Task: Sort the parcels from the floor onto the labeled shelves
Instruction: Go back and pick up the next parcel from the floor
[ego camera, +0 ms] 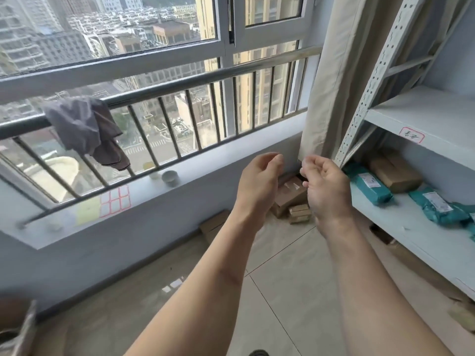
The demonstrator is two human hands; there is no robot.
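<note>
My left hand and my right hand are raised side by side in mid-air, fingers loosely curled, nothing in either. Behind them, on the floor in the corner, lie brown cardboard parcels and a small stack of flat boxes. Another flat cardboard piece lies by the wall. To the right stands a white metal shelf unit; its middle board carries teal bagged parcels and a brown box. A red-bordered handwritten label is stuck on the upper board's edge.
A window with a metal railing fills the left; a grey cloth hangs over it. On the sill are a small cup, a sheet of red-bordered stickers and a yellow note. A beige curtain hangs beside the shelf. Tiled floor lies below.
</note>
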